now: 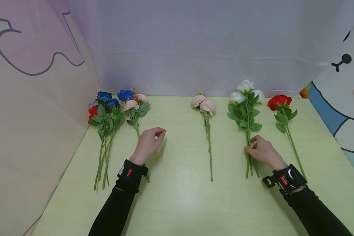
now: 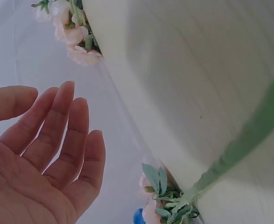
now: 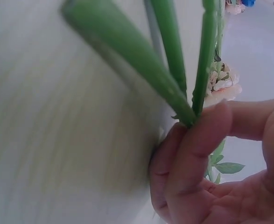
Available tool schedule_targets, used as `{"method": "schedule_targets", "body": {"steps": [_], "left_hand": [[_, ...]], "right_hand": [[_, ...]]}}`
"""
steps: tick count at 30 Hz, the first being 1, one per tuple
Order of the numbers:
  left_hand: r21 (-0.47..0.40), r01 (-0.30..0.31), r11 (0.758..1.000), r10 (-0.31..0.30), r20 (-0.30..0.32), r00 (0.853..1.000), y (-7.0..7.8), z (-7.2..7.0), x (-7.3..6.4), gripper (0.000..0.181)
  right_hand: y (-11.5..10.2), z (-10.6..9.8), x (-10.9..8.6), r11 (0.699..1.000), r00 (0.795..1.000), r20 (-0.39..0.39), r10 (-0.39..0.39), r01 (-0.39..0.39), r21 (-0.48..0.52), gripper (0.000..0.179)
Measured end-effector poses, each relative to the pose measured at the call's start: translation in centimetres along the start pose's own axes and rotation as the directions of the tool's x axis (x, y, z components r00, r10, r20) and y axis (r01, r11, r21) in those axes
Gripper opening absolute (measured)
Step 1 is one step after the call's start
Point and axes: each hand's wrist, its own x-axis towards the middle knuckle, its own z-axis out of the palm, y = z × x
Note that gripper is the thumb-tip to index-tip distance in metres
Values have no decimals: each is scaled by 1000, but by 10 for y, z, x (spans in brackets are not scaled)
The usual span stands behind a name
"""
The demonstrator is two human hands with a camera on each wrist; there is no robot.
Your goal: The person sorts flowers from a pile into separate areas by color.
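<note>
My right hand (image 1: 264, 151) pinches the green stems of the white flowers (image 1: 245, 86) at the right of the table. In the right wrist view several stems (image 3: 172, 44) come together between thumb and fingers. The left hand (image 1: 147, 144) holds nothing and hovers with relaxed fingers, its forearm above the lower stem of the pink flowers (image 1: 131, 105) at the left. The left wrist view shows its fingers (image 2: 78, 140) apart and slightly bent, with a green stem (image 2: 242, 140) crossing at the right.
A pair of pale pink flowers (image 1: 207, 107) lies mid-table between the hands. At the far right is a red rose (image 1: 279, 102). Blue flowers (image 1: 104, 96) and a red flower (image 1: 92, 112) lie bunched at the left edge. A pale curtain (image 1: 194, 49) hangs behind the table (image 1: 180, 203).
</note>
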Motion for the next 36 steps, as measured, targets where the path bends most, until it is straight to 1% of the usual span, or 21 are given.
{"method": "schedule_targets", "body": {"steps": [3,8,12,14,16,18,21,24,25,27,29,32,34,36], "left_hand": [[40,-7,999,8,-5,1000,1,-2,-1,24],[75,-6,997,7,-13,1000,1,-4,-3,23],[100,1,995,1,-15,1000,-1,-7,-5,23],[113,4,994,-3,-15,1000,-2,-8,-6,23],[126,5,992,-3,-19,1000,-2,-8,-7,22],[153,1,988,3,-24,1000,-2,-9,-6,22],[193,-11,981,18,-35,999,-1,-9,-5,23],[224,-13,974,24,-46,999,1,-11,-4,23],[232,-9,973,21,-49,999,2,-12,-4,23],[243,2,970,10,-49,999,3,-13,-4,23],[254,16,967,-5,-45,999,4,-15,-4,23],[261,32,965,-23,-36,999,5,-17,-6,24],[267,44,963,-35,-35,999,5,-19,-7,24],[272,52,961,-43,-37,998,4,-21,-9,25]], "right_hand": [[-1,-1,-1,1000,1000,-18,-6,6,-14,54],[-2,-2,-3,999,995,-94,-23,20,-38,53],[-4,-3,-4,998,985,-163,-52,46,-40,52],[-5,-1,-5,996,976,-202,-81,74,-41,50],[-7,0,-7,993,963,-244,-117,108,-49,48],[-8,2,-8,987,943,-290,-161,150,-58,44],[-11,5,-10,974,904,-363,-226,216,-69,38],[-16,9,-11,959,864,-421,-277,279,-57,30],[-18,10,-11,954,853,-435,-287,296,-49,27],[-23,13,-10,946,841,-452,-297,323,-20,24],[-28,15,-9,941,839,-458,-295,338,12,22],[-38,18,-7,930,844,-454,-285,359,84,20],[-46,19,-5,916,853,-441,-279,375,146,20],[-54,21,-3,894,867,-420,-270,387,225,19]]}}
